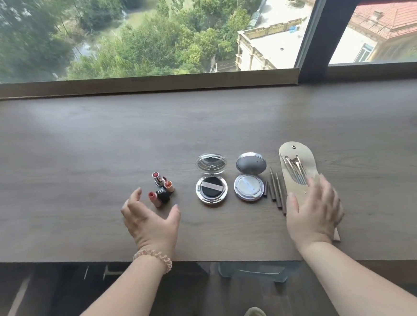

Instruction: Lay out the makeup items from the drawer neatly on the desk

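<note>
The desk (77, 148) holds a row; brush pouch (299, 168) at three o'clock under the flat, spread right hand (313, 209); two open compacts (212, 190) centre; lipsticks (161, 189) clustered at nine o'clock, the left hand (150, 219) cupped open beside them; tidying seems underway, straightening them likely next.

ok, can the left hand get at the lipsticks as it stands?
Probably yes. The left hand is open, with fingers and thumb either side of the lipsticks, and bare desk around them. Nothing blocks it; the nearest compact sits clear to the right.
</note>
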`<state>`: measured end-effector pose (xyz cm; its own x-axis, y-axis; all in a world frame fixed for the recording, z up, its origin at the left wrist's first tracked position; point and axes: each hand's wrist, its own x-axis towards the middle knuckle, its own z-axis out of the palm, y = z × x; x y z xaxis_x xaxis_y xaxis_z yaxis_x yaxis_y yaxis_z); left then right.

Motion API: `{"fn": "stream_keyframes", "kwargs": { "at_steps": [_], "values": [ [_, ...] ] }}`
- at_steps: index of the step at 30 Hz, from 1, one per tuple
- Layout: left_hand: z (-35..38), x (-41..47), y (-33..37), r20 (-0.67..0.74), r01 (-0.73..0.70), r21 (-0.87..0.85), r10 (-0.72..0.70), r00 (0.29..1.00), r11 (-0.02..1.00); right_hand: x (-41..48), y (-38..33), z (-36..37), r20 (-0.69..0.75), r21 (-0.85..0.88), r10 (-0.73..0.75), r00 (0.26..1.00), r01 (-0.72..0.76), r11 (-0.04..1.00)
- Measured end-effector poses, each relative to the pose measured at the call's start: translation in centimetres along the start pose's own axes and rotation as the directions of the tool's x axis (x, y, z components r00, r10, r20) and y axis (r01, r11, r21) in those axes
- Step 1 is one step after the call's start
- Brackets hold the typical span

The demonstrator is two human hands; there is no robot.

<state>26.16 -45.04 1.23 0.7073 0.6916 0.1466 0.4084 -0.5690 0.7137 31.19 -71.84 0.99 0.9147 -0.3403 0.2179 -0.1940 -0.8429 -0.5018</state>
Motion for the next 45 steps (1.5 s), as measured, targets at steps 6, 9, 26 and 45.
{"fn": "stream_keyframes", "kwargs": {
  "at_steps": [6, 9, 26, 45],
  "values": [
    [-0.9, 4.1, -2.1, 0.366, 0.206, -0.002, -0.191, 0.911, 0.979, -2.6, -8.2, 2.3, 0.119, 0.162, -0.475, 0.872, 0.455, 0.876],
    [-1.0, 5.4, -2.1, 0.432, 0.112, 0.007, -0.104, 0.896, 0.994, -3.4, -12.8, 4.6, 0.319, 0.202, -0.518, 0.794, 0.477, 0.856],
    [0.6, 10.6, -4.0, 0.595, -0.143, -0.029, 0.132, 0.793, 0.989, -3.1, -20.1, 11.3, 0.549, 0.036, -0.401, 0.734, 0.458, 0.888],
    [3.2, 9.7, -3.3, 0.612, -0.042, -0.099, 0.094, 0.785, 0.994, -2.2, -17.4, 9.2, 0.488, -0.044, -0.305, 0.818, 0.372, 0.927]
  ]
}}
